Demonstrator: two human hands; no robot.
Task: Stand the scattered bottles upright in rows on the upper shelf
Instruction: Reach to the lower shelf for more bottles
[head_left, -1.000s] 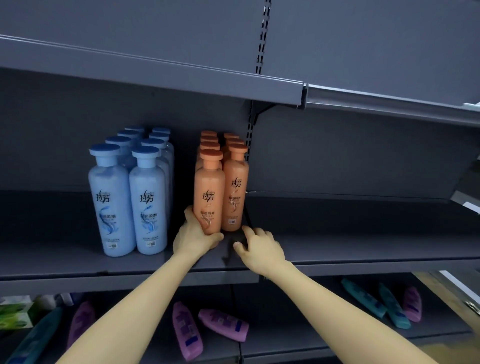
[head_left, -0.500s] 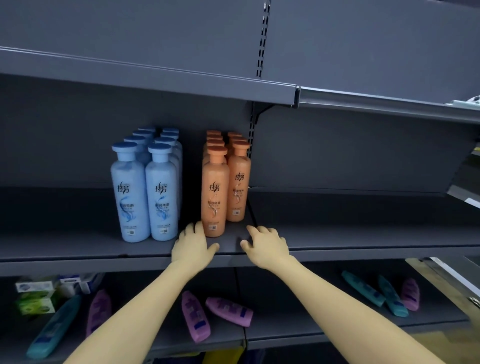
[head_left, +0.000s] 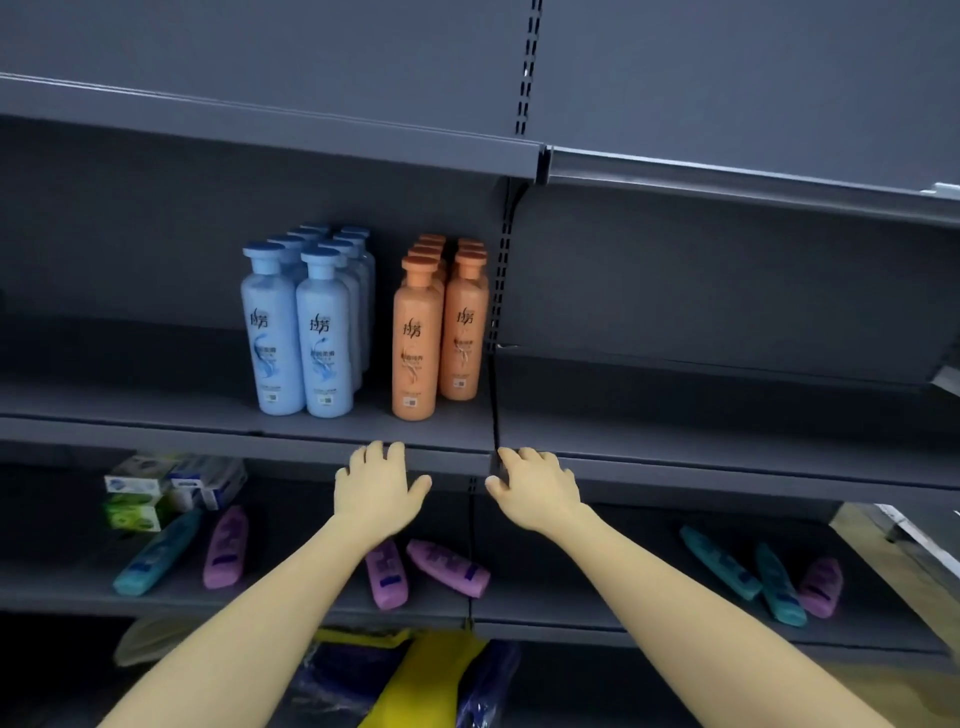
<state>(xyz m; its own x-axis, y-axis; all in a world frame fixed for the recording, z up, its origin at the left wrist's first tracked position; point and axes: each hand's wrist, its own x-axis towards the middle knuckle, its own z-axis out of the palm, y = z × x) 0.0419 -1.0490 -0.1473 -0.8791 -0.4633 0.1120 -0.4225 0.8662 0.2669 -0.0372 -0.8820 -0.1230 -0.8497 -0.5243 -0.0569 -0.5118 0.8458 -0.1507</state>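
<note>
Orange bottles (head_left: 415, 338) stand upright in two rows on the upper shelf (head_left: 156, 410), with light blue bottles (head_left: 298, 332) in two rows to their left. My left hand (head_left: 376, 486) hovers empty in front of the shelf's front edge, below the front orange bottle, fingers relaxed. My right hand (head_left: 535, 486) is beside it at the same height, also empty. On the lower shelf (head_left: 311, 603) lie purple bottles (head_left: 447, 566) and a teal bottle (head_left: 156, 553) on their sides, with more teal bottles (head_left: 719, 561) and a purple bottle (head_left: 821, 587) at the right.
Small white and green boxes (head_left: 150, 491) are stacked at the left of the lower shelf. Yellow and blue packs (head_left: 410, 675) sit on the shelf under it. A slotted upright (head_left: 501, 291) divides the shelving; the right bay of the upper shelf (head_left: 727, 436) is bare.
My left hand has let go of the front orange bottle, and both hands have drawn back and down below the shelf edge. The view has pulled back, showing more of the lower shelves.
</note>
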